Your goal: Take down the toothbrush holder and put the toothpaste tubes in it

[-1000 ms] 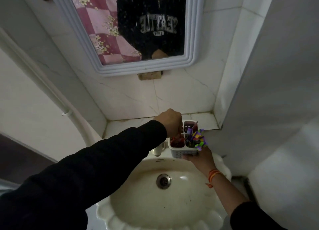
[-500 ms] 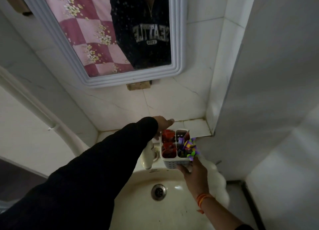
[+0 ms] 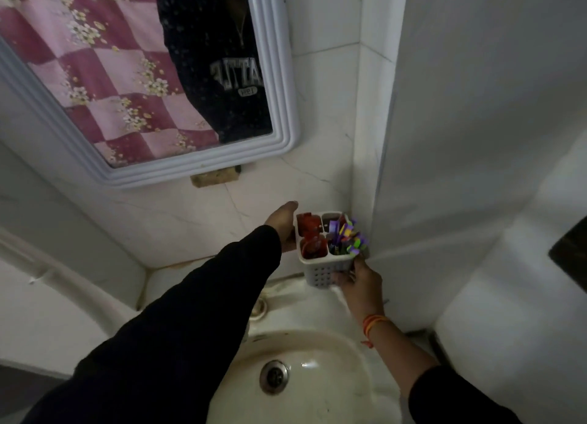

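The white perforated plastic toothbrush holder (image 3: 327, 258), 4 compartments, sits in the wall corner above the cream ceramic sink (image 3: 320, 388), red toothpaste tubes (image 3: 309, 236) in its left cells. My right hand (image 3: 359, 283) grips its base; my left hand (image 3: 282, 223) rests flat against its side, holding nothing. I judge level support keeps the tubes upright.
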### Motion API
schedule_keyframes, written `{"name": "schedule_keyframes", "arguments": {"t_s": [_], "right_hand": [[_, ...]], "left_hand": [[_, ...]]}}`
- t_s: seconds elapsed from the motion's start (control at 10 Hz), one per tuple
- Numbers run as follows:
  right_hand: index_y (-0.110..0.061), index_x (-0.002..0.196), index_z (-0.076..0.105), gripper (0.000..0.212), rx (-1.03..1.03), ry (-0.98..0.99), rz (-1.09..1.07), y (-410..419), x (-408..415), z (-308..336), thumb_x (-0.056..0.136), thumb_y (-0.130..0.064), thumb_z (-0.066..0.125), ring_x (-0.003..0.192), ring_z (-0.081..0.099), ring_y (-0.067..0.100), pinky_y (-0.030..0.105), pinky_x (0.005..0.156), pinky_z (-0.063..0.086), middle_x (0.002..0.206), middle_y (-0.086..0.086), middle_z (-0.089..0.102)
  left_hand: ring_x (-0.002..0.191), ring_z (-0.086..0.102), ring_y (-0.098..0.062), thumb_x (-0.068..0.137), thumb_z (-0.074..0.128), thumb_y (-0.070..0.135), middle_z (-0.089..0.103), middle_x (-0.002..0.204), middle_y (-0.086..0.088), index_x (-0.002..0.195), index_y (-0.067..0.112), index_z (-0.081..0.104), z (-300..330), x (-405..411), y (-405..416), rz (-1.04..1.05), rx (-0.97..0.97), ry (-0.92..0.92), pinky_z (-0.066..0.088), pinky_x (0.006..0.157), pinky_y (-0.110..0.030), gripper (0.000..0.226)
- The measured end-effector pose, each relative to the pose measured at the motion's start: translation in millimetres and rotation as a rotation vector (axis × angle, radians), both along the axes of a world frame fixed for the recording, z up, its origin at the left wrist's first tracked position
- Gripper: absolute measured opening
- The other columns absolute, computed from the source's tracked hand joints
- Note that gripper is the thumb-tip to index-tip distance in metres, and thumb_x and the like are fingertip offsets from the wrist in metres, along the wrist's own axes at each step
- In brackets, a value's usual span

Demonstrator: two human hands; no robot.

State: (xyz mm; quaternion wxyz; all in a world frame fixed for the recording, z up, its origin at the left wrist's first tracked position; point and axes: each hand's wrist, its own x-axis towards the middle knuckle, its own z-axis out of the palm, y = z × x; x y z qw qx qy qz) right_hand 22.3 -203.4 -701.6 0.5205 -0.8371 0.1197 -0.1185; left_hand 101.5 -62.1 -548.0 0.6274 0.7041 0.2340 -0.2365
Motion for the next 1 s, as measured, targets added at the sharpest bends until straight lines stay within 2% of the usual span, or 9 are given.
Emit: {"name": "schedule_keyframes", "arguments": {"t_s": [0.1,0.2,0.3,0.4,0.6,0.7,0.8,0.9,1.0], "right_hand": [[-0.014,0.133,0.056,0.061,-0.014,0.016,-0.034,-8.3,19.5,-1.3,0.075,-0.012,0.075,0.096,0.069,0.028,0.024,0.081,0.048,0.104,0.014,0.074],[-0.017,0.131,0.06,0.062,0.042,0.026,-0.143,-8.5,26.6,-4.0,0.072,-0.015,0.079,0.09,0.07,0.022,0.025,0.08,0.052,0.099,0.008,0.076],[-0.014,0.113,0.073,0.044,0.123,0.056,-0.357,0.7,24.5,-1.6,0.071,-0.021,0.082,0.086,0.071,0.025,0.021,0.075,0.046,0.093,0.009,0.077],[-0.01,0.093,0.079,0.019,0.232,0.107,-0.459,12.9,25.0,2.1,0.077,-0.02,0.078,0.087,0.07,0.031,0.021,0.072,0.042,0.09,0.014,0.077],[-0.009,0.091,0.079,0.017,0.258,0.157,-0.449,13.1,35.4,1.4,0.079,-0.018,0.073,0.091,0.07,0.031,0.019,0.075,0.041,0.093,0.013,0.077],[-0.009,0.097,0.078,0.022,0.285,0.189,-0.339,9.5,26.1,5.3,0.079,-0.019,0.072,0.102,0.068,0.023,0.015,0.088,0.039,0.101,0.007,0.077],[-0.005,0.1,0.076,0.022,0.223,0.16,-0.217,10.5,10.3,23.5,0.081,-0.015,0.071,0.104,0.067,0.026,0.016,0.092,0.04,0.106,0.01,0.075],[-0.003,0.103,0.07,0.023,0.185,0.059,-0.005,16.0,-2.1,55.1,0.081,-0.011,0.07,0.098,0.068,0.027,0.031,0.091,0.052,0.102,0.011,0.073],[-0.014,0.118,0.062,0.04,-0.075,-0.063,0.121,24.9,-17.0,93.3,0.079,-0.021,0.07,0.099,0.059,0.019,0.034,0.09,0.051,0.108,-0.003,0.061]], "left_hand": [[0.08,0.068,-0.026,0.1,0.047,0.046,0.068,0.088,-0.012,0.127,-0.001,0.062,-8.5,6.8,-10.1,0.046,-0.079,0.024,0.054,0.058,-0.028,0.057],[0.082,0.063,-0.028,0.095,0.046,0.054,0.065,0.091,-0.009,0.106,0.007,0.067,-18.6,12.4,-15.4,0.076,-0.098,0.073,0.052,0.072,-0.037,0.053],[0.077,0.055,-0.026,0.099,0.037,0.052,0.062,0.08,-0.007,0.084,0.013,0.06,-20.2,5.1,-24.9,0.078,-0.154,0.096,0.042,0.067,-0.033,0.047],[0.076,0.055,-0.023,0.097,0.036,0.054,0.071,0.054,-0.003,0.089,0.017,0.065,-22.8,1.9,-35.7,0.097,-0.217,0.08,0.037,0.069,-0.028,0.048],[0.073,0.057,-0.019,0.098,0.04,0.051,0.068,0.047,0.004,0.083,0.018,0.065,-26.4,2.6,-36.6,0.136,-0.213,0.024,0.04,0.065,-0.026,0.044],[0.079,0.057,-0.016,0.101,0.044,0.045,0.073,0.064,-0.001,0.089,0.015,0.062,-25.8,-3.9,-30.3,0.153,-0.206,-0.026,0.041,0.075,-0.029,0.037],[0.114,0.06,-0.029,0.098,0.048,0.047,0.064,0.128,-0.013,0.128,0.008,0.06,-19.8,-15.7,-19.4,0.088,0.016,-0.137,0.043,0.088,-0.035,0.051],[0.121,0.059,-0.035,0.098,0.048,0.048,0.066,0.13,-0.014,0.127,0.004,0.064,-5.3,-32.5,-0.8,-0.079,0.341,-0.323,0.046,0.095,-0.035,0.055],[0.123,0.057,-0.03,0.102,0.046,0.044,0.064,0.134,-0.012,0.13,0.009,0.063,22.9,-65.4,22.9,-0.168,0.555,-0.537,0.043,0.092,-0.029,0.048]]}}
